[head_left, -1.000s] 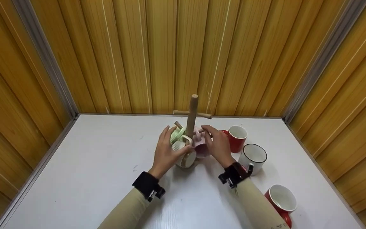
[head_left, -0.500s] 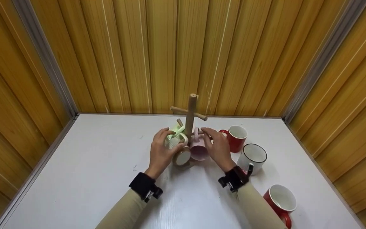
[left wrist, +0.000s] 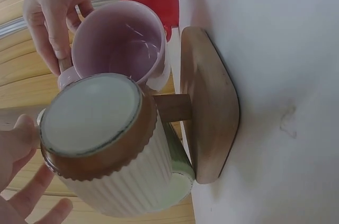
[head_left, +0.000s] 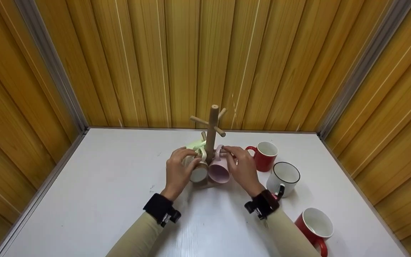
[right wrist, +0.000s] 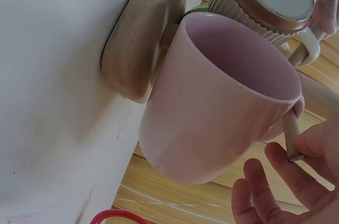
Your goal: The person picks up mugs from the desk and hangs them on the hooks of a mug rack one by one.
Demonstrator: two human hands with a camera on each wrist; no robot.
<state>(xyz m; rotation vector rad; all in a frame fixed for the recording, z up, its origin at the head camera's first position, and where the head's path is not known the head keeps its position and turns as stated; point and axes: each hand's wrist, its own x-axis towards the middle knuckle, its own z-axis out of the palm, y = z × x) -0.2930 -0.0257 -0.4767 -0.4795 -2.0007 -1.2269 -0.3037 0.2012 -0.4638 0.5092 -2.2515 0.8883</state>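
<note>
A wooden mug tree (head_left: 211, 137) stands upright on the white table with mugs hanging from its lower pegs. My right hand (head_left: 244, 169) pinches the tip of a peg (right wrist: 291, 131) between thumb and forefinger. On that peg a pink mug (right wrist: 212, 107) hangs by its handle, mouth tilted outward. My left hand (head_left: 177, 173) pinches another peg's end, beside the handle of a ribbed white mug (left wrist: 135, 173) with a brown band, its bottom facing outward. Behind it, a green mug (head_left: 195, 144) is partly hidden.
To the right stand a red mug (head_left: 263, 159), a white mug with a black rim (head_left: 280, 182) and a nearer red mug (head_left: 307, 228). Wood-patterned panels (head_left: 177, 64) enclose the white table (head_left: 102, 185) at the back and sides.
The mug tree has turned clockwise as seen from above. Its front mugs have swung to the left. My left hand has moved slightly left with it; my right hand has shifted only a little.
</note>
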